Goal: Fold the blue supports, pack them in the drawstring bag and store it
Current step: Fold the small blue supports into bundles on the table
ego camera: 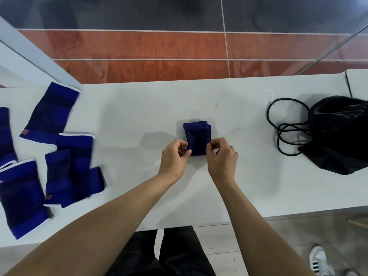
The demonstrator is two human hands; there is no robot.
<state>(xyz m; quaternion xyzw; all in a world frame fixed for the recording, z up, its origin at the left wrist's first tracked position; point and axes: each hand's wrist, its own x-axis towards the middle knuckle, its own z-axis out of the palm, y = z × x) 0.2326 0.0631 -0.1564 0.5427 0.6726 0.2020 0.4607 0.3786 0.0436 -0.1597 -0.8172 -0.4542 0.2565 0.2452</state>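
Seen from above, looking down over a long white table (139,108) with a red and dark tiled floor beyond its far edge. At the middle of the table, a small folded blue support (197,136), lying flat as a compact dark-blue rectangle with a second layer peeking out along its right side. Pinched at its near left corner by the left hand (174,158), thumb and forefinger closed together on the fabric. Pinched at its near right corner by the right hand (222,156), fingertips likewise pressed shut on the cloth. Both bare forearms reaching in from the bottom of the view, converging on the fold. On the left end of the table, well apart from the hands, a loose group of unfolded blue supports (59,168) with white-trimmed edges, some overlapping, one (51,114) lying tilted nearer the far edge, another (22,198) closest to the near edge, and one more (6,136) partly cut off at the left border. On the right end, a crumpled black drawstring bag (338,136), lying on the tabletop with its black cords (284,126) spilled in loops to its left. Below the table edge, dark trousers and a white striped shoe (320,261) on pale floor tiles.
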